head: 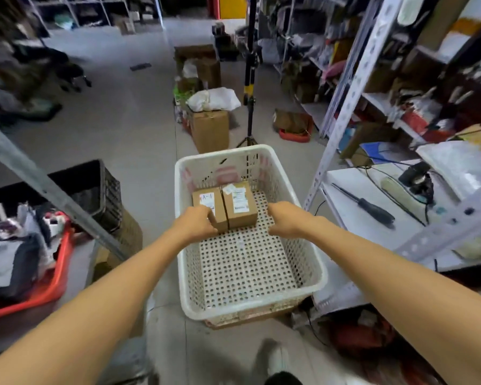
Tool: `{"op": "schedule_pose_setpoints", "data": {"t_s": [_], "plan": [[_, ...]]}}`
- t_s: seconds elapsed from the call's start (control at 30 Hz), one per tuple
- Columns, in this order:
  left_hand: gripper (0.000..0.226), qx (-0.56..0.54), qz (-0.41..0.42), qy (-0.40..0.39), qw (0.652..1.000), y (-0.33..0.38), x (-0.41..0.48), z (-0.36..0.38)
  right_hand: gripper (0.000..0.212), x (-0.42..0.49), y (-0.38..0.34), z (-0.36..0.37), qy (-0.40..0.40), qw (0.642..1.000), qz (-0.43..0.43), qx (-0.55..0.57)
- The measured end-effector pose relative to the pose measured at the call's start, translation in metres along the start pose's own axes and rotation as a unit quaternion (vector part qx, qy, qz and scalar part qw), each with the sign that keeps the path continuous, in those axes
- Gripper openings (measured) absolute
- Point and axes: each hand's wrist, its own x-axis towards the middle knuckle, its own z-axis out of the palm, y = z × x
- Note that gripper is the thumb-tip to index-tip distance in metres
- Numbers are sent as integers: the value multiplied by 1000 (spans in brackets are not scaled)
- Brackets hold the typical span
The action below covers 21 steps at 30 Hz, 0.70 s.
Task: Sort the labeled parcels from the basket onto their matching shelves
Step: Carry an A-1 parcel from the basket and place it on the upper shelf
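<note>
Pickup step: left hand curls its fingers on the left parcel, at the far end of the basket. Right hand is just beside the right parcel; I cannot tell what its fingers do. Next I would lift the left parcel and read its label.

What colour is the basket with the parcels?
White, with a perforated hole pattern; the basket shows best in the head view.
</note>
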Motion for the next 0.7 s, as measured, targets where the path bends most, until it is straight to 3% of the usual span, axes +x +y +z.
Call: {"op": "schedule_pose_setpoints", "data": {"t_s": [0.43,0.57,0.7], "plan": [[18,-45,-82,-52,994,-39,166,61,32,184,74,60,-66,995,44,56],[32,-84,-102,-90,987,-56,225,106,69,238,93,110,-85,990,80,79],[30,-118,-127,-112,978,-82,283,148,64,297,109,151,-77,981,115,135]]}}
